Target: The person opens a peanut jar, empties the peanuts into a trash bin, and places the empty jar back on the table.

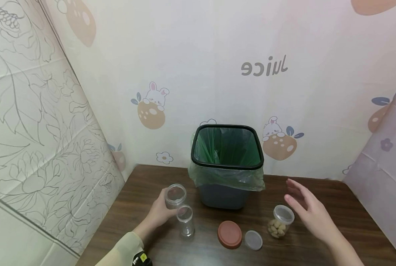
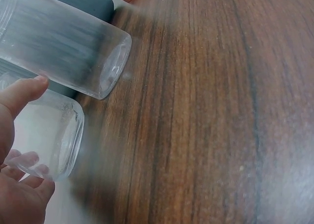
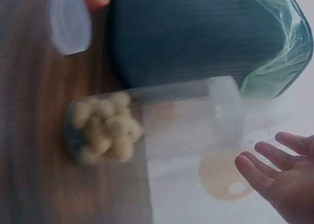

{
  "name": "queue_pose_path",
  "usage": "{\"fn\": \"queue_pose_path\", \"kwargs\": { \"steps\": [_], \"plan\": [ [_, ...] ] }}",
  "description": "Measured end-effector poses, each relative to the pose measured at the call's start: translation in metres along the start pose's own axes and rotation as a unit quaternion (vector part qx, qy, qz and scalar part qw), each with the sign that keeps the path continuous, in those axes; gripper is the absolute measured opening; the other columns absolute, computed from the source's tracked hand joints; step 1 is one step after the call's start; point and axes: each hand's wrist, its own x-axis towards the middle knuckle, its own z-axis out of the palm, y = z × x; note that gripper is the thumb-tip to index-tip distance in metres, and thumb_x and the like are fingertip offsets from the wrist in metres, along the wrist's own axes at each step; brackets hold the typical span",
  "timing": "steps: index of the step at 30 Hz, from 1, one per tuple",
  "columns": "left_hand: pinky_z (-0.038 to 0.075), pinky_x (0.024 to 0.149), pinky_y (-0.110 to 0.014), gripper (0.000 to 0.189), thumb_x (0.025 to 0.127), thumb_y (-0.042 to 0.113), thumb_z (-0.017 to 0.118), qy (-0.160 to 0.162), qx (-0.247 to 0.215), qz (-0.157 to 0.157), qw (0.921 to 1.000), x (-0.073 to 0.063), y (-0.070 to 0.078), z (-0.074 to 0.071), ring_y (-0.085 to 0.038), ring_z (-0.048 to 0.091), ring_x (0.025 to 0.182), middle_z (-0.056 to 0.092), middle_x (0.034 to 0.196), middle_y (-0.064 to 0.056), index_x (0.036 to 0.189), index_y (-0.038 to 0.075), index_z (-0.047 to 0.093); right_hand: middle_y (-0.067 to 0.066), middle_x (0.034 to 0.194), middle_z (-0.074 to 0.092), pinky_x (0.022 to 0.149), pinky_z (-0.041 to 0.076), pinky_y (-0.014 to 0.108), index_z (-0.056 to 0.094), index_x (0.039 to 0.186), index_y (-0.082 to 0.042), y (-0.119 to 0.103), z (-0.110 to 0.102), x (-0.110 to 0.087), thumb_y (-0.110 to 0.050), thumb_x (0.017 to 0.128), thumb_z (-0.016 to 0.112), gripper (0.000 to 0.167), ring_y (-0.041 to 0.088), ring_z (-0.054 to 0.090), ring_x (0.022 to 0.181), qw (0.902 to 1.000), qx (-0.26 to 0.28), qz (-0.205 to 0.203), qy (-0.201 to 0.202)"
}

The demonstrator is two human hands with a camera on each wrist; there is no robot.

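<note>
With thumb and fingers on opposite sides, my left hand (image 1: 160,210) grips a wide clear jar (image 1: 175,195), lidless at the top. A narrower clear jar (image 1: 186,221) stands upright close beside it, near the left thumb. My right hand (image 1: 312,214), fingers extended, is to the right of a lidded clear jar (image 1: 278,222) with beige nut-like pieces (image 3: 105,128) in its lower part. A gap separates that hand from the jar's translucent lid (image 3: 226,113). Between the two sides lie a reddish-brown lid (image 1: 229,234) and a smaller pale translucent lid (image 1: 253,240).
A dark bin (image 1: 224,195) with a green plastic bag (image 1: 226,176) over its rim stands at the back middle of the brown wooden table (image 1: 144,181). Printed cloth walls (image 1: 201,55) close off the back and both sides.
</note>
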Motion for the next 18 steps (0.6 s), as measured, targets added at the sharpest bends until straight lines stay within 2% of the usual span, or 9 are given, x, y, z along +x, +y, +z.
{"fn": "queue_pose_path", "kwargs": {
  "steps": [5,8,14,18],
  "plan": [
    [0.052,0.107,-0.054,0.099,0.077,0.044,0.101,-0.001,0.007,0.007,1.0000,-0.001,-0.001,0.000,-0.030,0.066,0.128,0.068,0.138,-0.008,0.153,0.007,0.049,0.026,0.155,0.055,0.091,0.045,0.003,0.044,0.162,-0.002,0.014,0.008,-0.018,-0.020,0.105,0.076,0.068,-0.021,0.048,0.121,0.9999,-0.013,0.001,0.004],
    [0.052,0.107,-0.055,0.099,0.078,0.043,0.101,0.000,0.008,0.009,0.9999,-0.001,0.000,0.000,-0.031,0.065,0.128,0.068,0.138,-0.009,0.153,0.007,0.049,0.024,0.155,0.056,0.089,0.047,0.005,0.043,0.163,-0.004,0.021,0.013,-0.027,-0.027,0.098,0.085,0.080,-0.019,0.047,0.122,0.9994,-0.032,0.015,0.001],
    [0.050,0.107,-0.056,0.098,0.077,0.043,0.101,0.000,0.000,0.006,1.0000,-0.001,0.002,-0.001,-0.032,0.065,0.128,0.068,0.138,-0.009,0.153,0.008,0.050,0.025,0.153,0.057,0.086,0.058,0.021,0.039,0.164,-0.003,0.036,0.024,-0.039,-0.037,0.085,0.097,0.104,0.006,0.062,0.121,0.9972,-0.053,0.048,-0.024],
    [0.050,0.108,-0.057,0.098,0.077,0.042,0.101,0.001,0.002,0.006,1.0000,0.000,0.000,0.000,-0.032,0.065,0.129,0.068,0.138,-0.009,0.153,0.007,0.050,0.026,0.146,0.061,0.084,0.060,0.025,0.039,0.163,-0.001,0.046,0.030,-0.042,-0.038,0.080,0.100,0.108,0.006,0.067,0.111,0.9964,-0.053,0.057,-0.034]
  ]
}}
